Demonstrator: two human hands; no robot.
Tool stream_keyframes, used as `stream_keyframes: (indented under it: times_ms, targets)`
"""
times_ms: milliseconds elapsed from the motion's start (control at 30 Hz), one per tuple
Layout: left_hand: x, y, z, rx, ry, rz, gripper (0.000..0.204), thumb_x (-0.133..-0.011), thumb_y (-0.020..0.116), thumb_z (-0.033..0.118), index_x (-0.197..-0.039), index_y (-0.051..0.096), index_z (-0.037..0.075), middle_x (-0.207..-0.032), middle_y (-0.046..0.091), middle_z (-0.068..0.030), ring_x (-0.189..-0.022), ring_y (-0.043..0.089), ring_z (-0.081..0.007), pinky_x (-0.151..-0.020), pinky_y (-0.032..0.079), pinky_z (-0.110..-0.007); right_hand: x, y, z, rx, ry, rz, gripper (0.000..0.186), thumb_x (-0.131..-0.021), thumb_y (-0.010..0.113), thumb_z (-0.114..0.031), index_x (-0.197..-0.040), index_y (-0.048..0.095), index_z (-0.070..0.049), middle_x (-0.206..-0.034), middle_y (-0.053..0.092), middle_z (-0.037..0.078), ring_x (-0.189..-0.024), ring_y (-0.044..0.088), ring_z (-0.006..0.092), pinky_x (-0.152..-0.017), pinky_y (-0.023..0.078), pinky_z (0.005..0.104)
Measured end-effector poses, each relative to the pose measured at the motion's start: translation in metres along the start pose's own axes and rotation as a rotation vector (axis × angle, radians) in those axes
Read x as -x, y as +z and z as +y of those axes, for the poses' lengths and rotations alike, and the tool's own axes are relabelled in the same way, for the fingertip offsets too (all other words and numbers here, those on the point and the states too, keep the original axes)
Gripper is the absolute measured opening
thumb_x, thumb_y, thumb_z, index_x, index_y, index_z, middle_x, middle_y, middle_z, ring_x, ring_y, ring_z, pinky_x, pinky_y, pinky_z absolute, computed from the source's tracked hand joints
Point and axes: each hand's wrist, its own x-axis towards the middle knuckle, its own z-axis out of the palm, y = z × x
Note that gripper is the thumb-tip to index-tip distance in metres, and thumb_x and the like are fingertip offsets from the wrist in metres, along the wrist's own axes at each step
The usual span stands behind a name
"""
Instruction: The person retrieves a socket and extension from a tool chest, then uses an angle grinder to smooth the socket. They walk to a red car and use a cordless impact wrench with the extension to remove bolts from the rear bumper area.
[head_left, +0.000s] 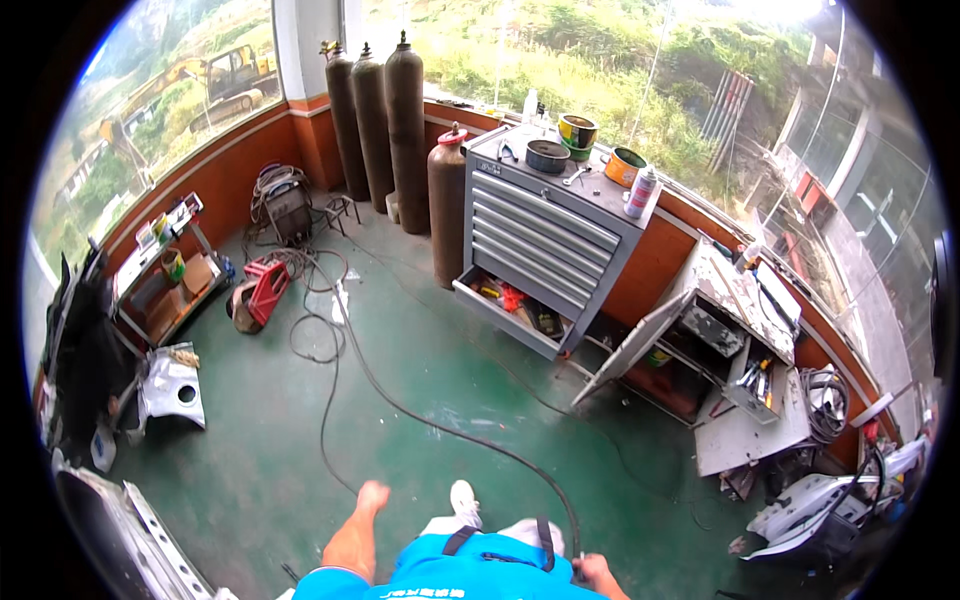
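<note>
We keep both hands apart at the near edge of the scene. The left hand (373,496) is curled beside the thin cable (323,430); we cannot tell whether it grips this cable. The right hand (597,570) meets the thick cable (450,430); we cannot tell whether the fingers close around it. We trace the thick cable far and left across the green floor (250,450) toward the machine (290,215). We note a white shoe (464,500) between the hands. Our main moving room lies on the floor between the metal panel (160,397) at left and the tool cabinet (540,235) at far right; cables cross it. We observe two projecting edges: the pulled-out bottom drawer (505,322) and, farther right, the swung-out door (632,350).
</note>
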Motion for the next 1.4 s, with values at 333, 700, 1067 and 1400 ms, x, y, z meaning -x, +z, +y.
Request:
stream_keyframes:
  times_ms: [333, 700, 1067, 1400]
  targets:
    - [-0.253, -0.274, 0.469, 0.635, 0.338, 0.010, 0.034, -0.092, 0.064, 0.023, -0.117, 0.063, 0.000, -0.094, 0.068, -0.0068, -0.075, 0.065, -0.0138, -0.067, 0.053, -0.028, -0.073, 0.037, -0.247, 0.118, 0.140, -0.056, 0.015, -0.078, 0.076, -0.013, -0.076, 0.072, 0.001, -0.080, 0.072, 0.011, -0.065, 0.067, 0.0215, -0.061, 0.053, 0.0339]
    - [-0.502, -0.283, 0.743, 1.174, 0.075, -0.257, 0.062, -0.100, 0.050, 0.041, -0.144, 0.038, -0.002, -0.140, 0.050, -0.0239, -0.122, 0.056, -0.0363, -0.102, 0.045, -0.049, -0.243, -0.071, -0.682, -0.077, -0.200, 0.050, 0.014, -0.084, 0.068, -0.011, -0.088, 0.062, 0.001, -0.070, 0.062, 0.005, -0.057, 0.058, 0.0146, -0.050, 0.045, 0.0292]
    - [-0.617, -0.244, 0.781, 1.803, 0.071, -0.443, 0.049, -0.097, 0.048, 0.060, -0.097, 0.059, 0.012, -0.079, 0.062, -0.0033, -0.073, 0.060, -0.0204, -0.066, 0.050, -0.035, -0.183, -0.057, -0.923, -0.124, -0.546, 0.006, 0.016, -0.081, 0.071, -0.009, -0.093, 0.064, 0.000, -0.081, 0.060, -0.002, -0.076, 0.053, 0.0081, -0.070, 0.045, 0.0249]
    - [-0.527, -0.308, 0.626, 1.451, 0.022, -0.659, 0.042, -0.096, 0.059, 0.046, -0.118, 0.057, 0.010, -0.103, 0.065, -0.0056, -0.098, 0.061, -0.0195, -0.086, 0.048, -0.038, -0.139, 0.071, -1.074, -0.328, -0.569, -0.219, 0.044, -0.079, 0.071, 0.001, -0.121, 0.060, 0.003, -0.103, 0.066, 0.007, -0.095, 0.063, 0.0139, -0.085, 0.051, 0.0287]
